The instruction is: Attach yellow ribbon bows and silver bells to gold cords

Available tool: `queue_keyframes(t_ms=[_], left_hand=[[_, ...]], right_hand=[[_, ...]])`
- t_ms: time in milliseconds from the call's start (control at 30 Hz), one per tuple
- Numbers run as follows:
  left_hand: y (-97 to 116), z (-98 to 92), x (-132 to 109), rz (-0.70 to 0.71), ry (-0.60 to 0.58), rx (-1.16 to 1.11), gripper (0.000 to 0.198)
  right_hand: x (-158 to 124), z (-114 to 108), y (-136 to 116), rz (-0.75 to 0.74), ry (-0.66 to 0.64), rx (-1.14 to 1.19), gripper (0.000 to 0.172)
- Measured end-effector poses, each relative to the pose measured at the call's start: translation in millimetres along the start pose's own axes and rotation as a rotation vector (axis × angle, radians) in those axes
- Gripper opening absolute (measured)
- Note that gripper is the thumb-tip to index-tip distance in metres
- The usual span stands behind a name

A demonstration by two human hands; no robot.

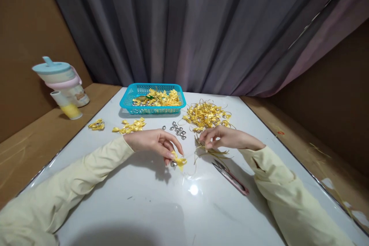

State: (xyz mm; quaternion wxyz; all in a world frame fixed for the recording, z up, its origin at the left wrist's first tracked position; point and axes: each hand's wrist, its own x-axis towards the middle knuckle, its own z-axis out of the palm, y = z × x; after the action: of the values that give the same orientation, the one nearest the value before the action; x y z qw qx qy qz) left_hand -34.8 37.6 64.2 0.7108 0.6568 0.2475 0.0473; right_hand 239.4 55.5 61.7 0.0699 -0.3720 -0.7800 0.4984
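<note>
In my left hand (157, 144) a small yellow ribbon bow (180, 161) with a silver bell (173, 163) is pinched between thumb and fingers, just above the white table. My right hand (220, 137) is closed, its fingertips pinching into a loose bundle of thin gold cords (216, 153); how many strands it grips cannot be made out. Below that bundle lies a pair of thread snips (232, 178) with pink handles, blades pointing up and left. Several loose silver bells (179, 130) are scattered between my hands, farther back.
A blue plastic basket (152, 110) with yellow bows and bells stands at the back. Right of it is a heap of corded yellow bows (206, 114). Smaller bow piles (131, 126) lie to the left. A lidded cup (65, 84) and a yellow-white tube (67, 105) stand far left.
</note>
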Motion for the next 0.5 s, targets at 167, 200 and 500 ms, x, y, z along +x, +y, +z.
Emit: queue_keyframes(t_ms=[167, 200, 500], left_hand=[[7.1, 7.6, 3.1, 0.116, 0.434, 0.111, 0.021], [9.5, 10.0, 3.5, 0.133, 0.536, 0.131, 0.022], [12.5, 42.7, 1.5, 0.272, 0.684, 0.369, 0.016]], right_hand=[[-26.3, -13.5, -18.8, -0.107, -0.154, 0.113, 0.019], [-30.0, -11.6, -24.8, -0.131, -0.208, 0.168, 0.019], [-17.2, 40.9, -62.1, -0.179, 0.013, 0.295, 0.014]])
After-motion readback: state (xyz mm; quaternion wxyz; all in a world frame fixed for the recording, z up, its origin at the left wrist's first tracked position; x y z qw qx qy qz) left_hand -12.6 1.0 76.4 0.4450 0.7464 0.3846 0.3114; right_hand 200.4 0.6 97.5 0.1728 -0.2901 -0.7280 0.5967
